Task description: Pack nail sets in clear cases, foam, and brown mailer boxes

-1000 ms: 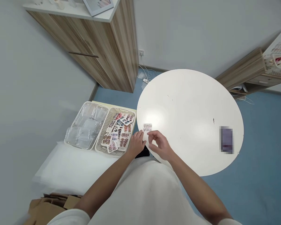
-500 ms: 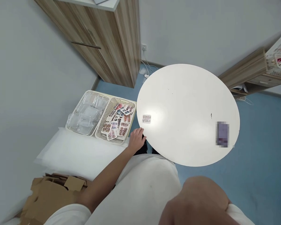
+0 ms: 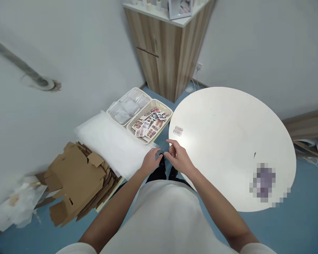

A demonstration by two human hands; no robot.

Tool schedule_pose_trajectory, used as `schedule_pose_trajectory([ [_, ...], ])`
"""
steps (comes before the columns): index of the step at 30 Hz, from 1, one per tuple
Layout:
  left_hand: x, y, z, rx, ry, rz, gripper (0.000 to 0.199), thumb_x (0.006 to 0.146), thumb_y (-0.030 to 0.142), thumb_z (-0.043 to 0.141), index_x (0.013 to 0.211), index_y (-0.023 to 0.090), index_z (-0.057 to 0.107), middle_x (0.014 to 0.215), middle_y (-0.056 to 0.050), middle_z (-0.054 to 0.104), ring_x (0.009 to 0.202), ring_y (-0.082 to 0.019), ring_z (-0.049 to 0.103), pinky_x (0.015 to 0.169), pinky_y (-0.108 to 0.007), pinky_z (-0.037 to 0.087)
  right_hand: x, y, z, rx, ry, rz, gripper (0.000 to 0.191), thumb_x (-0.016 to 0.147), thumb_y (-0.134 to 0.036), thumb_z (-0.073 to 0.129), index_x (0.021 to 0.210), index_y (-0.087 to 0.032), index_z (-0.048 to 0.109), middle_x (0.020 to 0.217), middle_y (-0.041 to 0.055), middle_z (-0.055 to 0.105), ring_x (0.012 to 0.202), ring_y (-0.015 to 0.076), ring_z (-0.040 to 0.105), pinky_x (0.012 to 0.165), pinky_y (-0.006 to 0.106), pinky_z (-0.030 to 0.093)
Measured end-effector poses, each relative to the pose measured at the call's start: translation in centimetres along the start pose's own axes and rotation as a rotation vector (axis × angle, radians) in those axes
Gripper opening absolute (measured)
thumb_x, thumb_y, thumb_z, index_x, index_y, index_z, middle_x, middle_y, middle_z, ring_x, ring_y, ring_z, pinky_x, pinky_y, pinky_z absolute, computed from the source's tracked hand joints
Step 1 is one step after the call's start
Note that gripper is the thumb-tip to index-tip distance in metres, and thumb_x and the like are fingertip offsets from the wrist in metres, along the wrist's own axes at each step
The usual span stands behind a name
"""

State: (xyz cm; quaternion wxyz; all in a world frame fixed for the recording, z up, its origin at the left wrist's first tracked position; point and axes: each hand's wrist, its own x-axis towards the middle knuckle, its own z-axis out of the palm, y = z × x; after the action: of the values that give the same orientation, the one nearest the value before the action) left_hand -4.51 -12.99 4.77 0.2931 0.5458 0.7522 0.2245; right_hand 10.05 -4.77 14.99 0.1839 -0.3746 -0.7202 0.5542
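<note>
Fingers of both hands, left hand (image 3: 150, 162) and right hand (image 3: 178, 158), hang loosely curled and pinch nothing at the table (image 3: 228, 141) edge, while just beyond lies the nail card (image 3: 178, 131), probably light, stiff, slippery, best lifted by its edges.

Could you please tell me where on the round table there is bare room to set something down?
Most of the round table is bare: the wide stretch between the small nail card near its left edge and the blurred item at the near right. The baskets beside the table are crowded.
</note>
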Motion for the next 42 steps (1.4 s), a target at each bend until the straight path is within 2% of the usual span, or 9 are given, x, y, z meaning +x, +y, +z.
schedule_pose_trajectory([
  [4,-2.6,-0.8,-1.3,-0.101,0.027,-0.045,0.033,0.081,0.037,0.043,0.107,0.018,0.052,0.104,-0.006,0.057,0.08,-0.016,0.057,0.07,-0.029,0.047,-0.8,2.4,1.0,-0.055,-0.084,0.056,0.041,0.077,-0.03,0.047,0.116,-0.023,0.042,0.07,-0.0034,0.048,0.055,0.0102,0.043,0.056,0.025,0.039],
  [8,-4.2,-1.2,-3.3,-0.103,0.044,-0.044,0.032,0.08,0.035,0.043,0.107,0.018,0.053,0.104,-0.006,0.058,0.082,-0.016,0.057,0.071,-0.028,0.047,-0.5,3.3,2.4,-0.105,-0.134,0.053,0.037,0.076,-0.032,0.047,0.111,-0.022,0.046,0.069,-0.0032,0.052,0.057,0.0111,0.047,0.059,0.027,0.041],
  [14,-6.9,-2.5,-7.7,-0.023,-0.019,0.002,0.034,0.078,0.032,0.045,0.108,0.018,0.053,0.104,-0.007,0.059,0.085,-0.018,0.056,0.077,-0.031,0.044,0.6,2.2,5.4,-0.253,-0.255,-0.014,0.034,0.076,-0.031,0.048,0.108,-0.02,0.048,0.074,-0.0007,0.057,0.062,0.0128,0.051,0.063,0.028,0.042],
  [19,-8.8,-5.1,-11.2,0.023,-0.058,0.018,0.033,0.077,0.033,0.045,0.108,0.021,0.052,0.104,-0.005,0.059,0.088,-0.018,0.056,0.079,-0.031,0.044,1.4,1.4,8.0,-0.338,-0.327,-0.031,0.034,0.077,-0.031,0.046,0.109,-0.021,0.049,0.079,0.0011,0.059,0.065,0.0146,0.054,0.064,0.028,0.042],
  [23,-9.1,-7.1,-13.7,0.032,-0.05,0.036,0.033,0.078,0.036,0.044,0.107,0.021,0.052,0.105,-0.005,0.059,0.086,-0.018,0.056,0.08,-0.032,0.043,2.5,1.0,9.8,-0.404,-0.357,-0.037,0.035,0.077,-0.031,0.045,0.111,-0.022,0.049,0.085,0.0028,0.06,0.068,0.0152,0.054,0.064,0.028,0.042],
  [27,-8.3,-8.3,-15.9,0.054,-0.028,0.046,0.035,0.079,0.036,0.043,0.108,0.02,0.051,0.104,-0.006,0.059,0.084,-0.018,0.057,0.078,-0.032,0.044,4.4,0.1,10.6,-0.453,-0.379,-0.022,0.035,0.077,-0.031,0.046,0.111,-0.023,0.049,0.088,0.0037,0.061,0.069,0.0161,0.055,0.064,0.029,0.042],
  [31,-6.1,-9.3,-17.6,0.072,0.001,0.057,0.035,0.079,0.035,0.043,0.109,0.02,0.051,0.106,-0.007,0.058,0.087,-0.018,0.057,0.078,-0.032,0.044,7.5,-0.6,10.4,-0.505,-0.372,-0.05,0.035,0.077,-0.031,0.046,0.11,-0.021,0.05,0.09,0.0056,0.06,0.073,0.0178,0.056,0.066,0.03,0.042],
  [35,-3.2,-10.1,-19.3,0.047,0.003,0.021,0.037,0.078,0.038,0.043,0.11,0.019,0.05,0.108,-0.008,0.057,0.089,-0.019,0.057,0.078,-0.032,0.044,11.7,-1.4,9.6,-0.569,-0.37,-0.11,0.034,0.078,-0.032,0.045,0.11,-0.019,0.051,0.1,0.0086,0.056,0.087,0.02,0.055,0.074,0.033,0.043],
  [42,2.4,-10.5,-23.1,0.045,-0.091,-0.042,0.042,0.078,0.039,0.045,0.115,0.02,0.049,0.112,-0.008,0.056,0.096,-0.022,0.056,0.078,-0.032,0.044,20.5,-3.1,8.2,-0.699,-0.439,-0.228,0.033,0.079,-0.029,0.046,0.11,-0.02,0.051,0.109,0.0102,0.052,0.099,0.0226,0.052,0.085,0.036,0.04],
])
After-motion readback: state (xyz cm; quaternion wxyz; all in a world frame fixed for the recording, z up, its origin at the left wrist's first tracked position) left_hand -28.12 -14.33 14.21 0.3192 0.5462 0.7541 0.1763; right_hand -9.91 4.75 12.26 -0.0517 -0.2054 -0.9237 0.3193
